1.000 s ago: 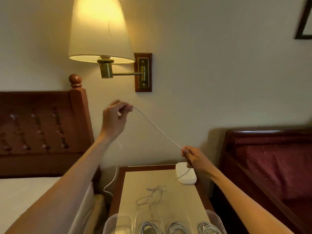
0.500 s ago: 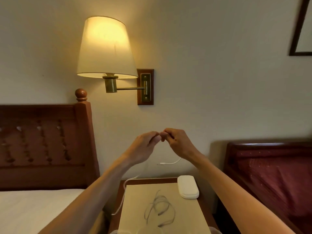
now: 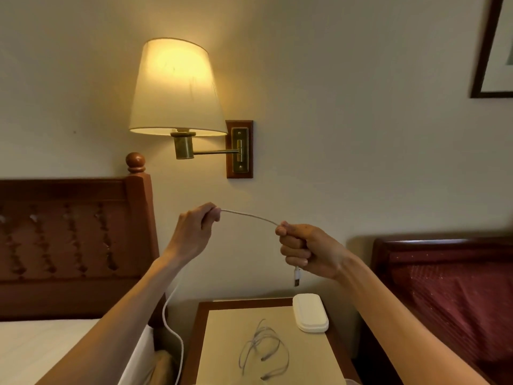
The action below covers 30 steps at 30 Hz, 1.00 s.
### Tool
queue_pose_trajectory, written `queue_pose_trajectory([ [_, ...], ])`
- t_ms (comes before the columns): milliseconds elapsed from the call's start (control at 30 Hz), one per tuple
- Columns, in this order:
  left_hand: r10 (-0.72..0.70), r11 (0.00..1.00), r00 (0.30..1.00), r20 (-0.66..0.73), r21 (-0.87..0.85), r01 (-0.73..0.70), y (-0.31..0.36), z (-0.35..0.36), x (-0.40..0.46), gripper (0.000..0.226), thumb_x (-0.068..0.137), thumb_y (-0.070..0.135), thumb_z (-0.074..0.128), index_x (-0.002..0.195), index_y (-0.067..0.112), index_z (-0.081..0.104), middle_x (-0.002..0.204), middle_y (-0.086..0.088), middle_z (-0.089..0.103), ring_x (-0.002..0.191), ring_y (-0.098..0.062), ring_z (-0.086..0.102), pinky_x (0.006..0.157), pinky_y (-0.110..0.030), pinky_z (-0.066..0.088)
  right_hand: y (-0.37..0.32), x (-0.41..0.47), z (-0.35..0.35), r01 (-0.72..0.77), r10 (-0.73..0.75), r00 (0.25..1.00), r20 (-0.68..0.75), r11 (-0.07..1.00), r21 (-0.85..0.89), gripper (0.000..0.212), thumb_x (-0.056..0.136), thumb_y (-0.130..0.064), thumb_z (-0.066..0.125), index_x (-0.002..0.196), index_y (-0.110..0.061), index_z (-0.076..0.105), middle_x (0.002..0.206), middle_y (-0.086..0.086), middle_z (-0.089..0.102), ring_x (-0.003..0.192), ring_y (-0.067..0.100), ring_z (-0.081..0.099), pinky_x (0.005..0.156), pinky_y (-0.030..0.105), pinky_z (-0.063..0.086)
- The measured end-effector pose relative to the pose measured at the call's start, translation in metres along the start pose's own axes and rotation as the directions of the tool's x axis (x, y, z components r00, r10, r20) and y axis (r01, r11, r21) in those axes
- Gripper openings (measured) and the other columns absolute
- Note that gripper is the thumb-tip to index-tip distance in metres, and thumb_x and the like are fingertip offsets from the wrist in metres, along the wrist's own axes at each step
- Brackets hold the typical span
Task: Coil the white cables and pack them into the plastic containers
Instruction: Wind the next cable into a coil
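Observation:
A white cable [image 3: 251, 216] stretches between my two raised hands above the nightstand. My left hand [image 3: 195, 232] pinches it at the left, and the rest of the cable hangs down past my forearm toward the floor. My right hand [image 3: 305, 250] grips it in a fist, with the USB plug [image 3: 297, 277] dangling below the fingers. Another loose cable [image 3: 262, 348] lies tangled on the nightstand [image 3: 222, 343]. Only a sliver of a plastic container [image 3: 350, 382] shows at the bottom edge.
A white oval case [image 3: 310, 312] sits at the nightstand's back right corner. A lit wall lamp [image 3: 177, 87] hangs above. A wooden headboard [image 3: 72, 245] and white bed are left; a red bed [image 3: 455, 298] is right.
My hands met in front of me half a second ago and have now drawn apart, with a short span of cable between them. The right hand now grips near the plug end.

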State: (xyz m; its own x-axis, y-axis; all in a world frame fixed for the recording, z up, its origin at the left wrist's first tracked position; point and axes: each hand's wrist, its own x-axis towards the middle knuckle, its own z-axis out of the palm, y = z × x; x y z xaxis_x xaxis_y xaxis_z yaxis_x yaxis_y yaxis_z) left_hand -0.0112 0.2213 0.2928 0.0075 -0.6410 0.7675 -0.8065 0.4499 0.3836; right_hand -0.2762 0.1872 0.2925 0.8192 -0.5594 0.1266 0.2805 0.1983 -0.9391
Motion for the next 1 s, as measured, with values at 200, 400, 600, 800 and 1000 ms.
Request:
queue_pose_trajectory([
  [200,0.084,0.995,0.996,-0.008,-0.055,-0.084,0.013,-0.007,-0.003,0.02,0.1,0.013,0.048,0.085,0.009,0.061,0.066,0.013,0.05,0.058,0.002,0.049,0.055,-0.006,0.034,-0.009,0.003,0.011,-0.092,0.084,0.972,0.22,0.995,0.026,0.024,0.102,-0.017,0.034,0.108,-0.008,0.055,0.069,0.0,0.044,0.057,0.009,0.036,0.054,0.021,0.037],
  [400,0.061,0.978,0.989,0.133,-0.204,-0.033,-0.001,-0.001,-0.019,0.024,0.097,0.022,0.048,0.087,0.007,0.064,0.076,0.007,0.061,0.072,-0.004,0.059,0.065,-0.014,0.044,-0.029,0.01,0.018,0.204,-0.194,0.979,-0.07,0.959,0.198,0.03,0.103,-0.022,0.034,0.08,-0.015,0.052,0.056,-0.008,0.026,0.047,0.008,0.023,0.045,0.02,0.031],
  [600,-0.102,0.953,0.914,0.393,-0.226,0.203,-0.013,0.013,-0.062,0.03,0.098,0.035,0.046,0.074,0.025,0.059,0.059,0.014,0.051,0.056,-0.006,0.045,0.056,-0.021,0.036,-0.045,0.011,0.012,0.274,-0.243,0.943,-0.229,0.955,0.115,0.029,0.105,-0.019,0.033,0.084,-0.012,0.052,0.06,-0.003,0.047,0.05,0.009,0.046,0.051,0.021,0.046],
  [800,0.134,0.991,0.609,0.782,-0.115,-0.07,0.074,-0.013,-0.032,0.04,0.101,0.035,0.046,0.068,0.016,0.056,0.056,0.004,0.044,0.048,-0.01,0.038,0.051,-0.017,0.032,-0.019,0.019,0.031,0.145,-0.266,0.937,-0.227,0.886,-0.441,0.034,0.105,-0.019,0.036,0.095,-0.001,0.063,0.08,0.012,0.072,0.076,0.025,0.071,0.071,0.03,0.059],
  [1000,0.341,0.94,0.878,0.336,-0.091,-0.33,0.092,-0.024,0.003,0.03,0.098,0.038,0.047,0.071,0.033,0.058,0.052,0.015,0.045,0.048,-0.01,0.049,0.052,-0.013,0.032,-0.007,0.017,0.044,0.179,-0.292,0.951,-0.106,0.794,-0.581,0.037,0.105,-0.022,0.036,0.084,-0.01,0.064,0.057,0.003,0.056,0.047,0.014,0.052,0.052,0.023,0.046],
])
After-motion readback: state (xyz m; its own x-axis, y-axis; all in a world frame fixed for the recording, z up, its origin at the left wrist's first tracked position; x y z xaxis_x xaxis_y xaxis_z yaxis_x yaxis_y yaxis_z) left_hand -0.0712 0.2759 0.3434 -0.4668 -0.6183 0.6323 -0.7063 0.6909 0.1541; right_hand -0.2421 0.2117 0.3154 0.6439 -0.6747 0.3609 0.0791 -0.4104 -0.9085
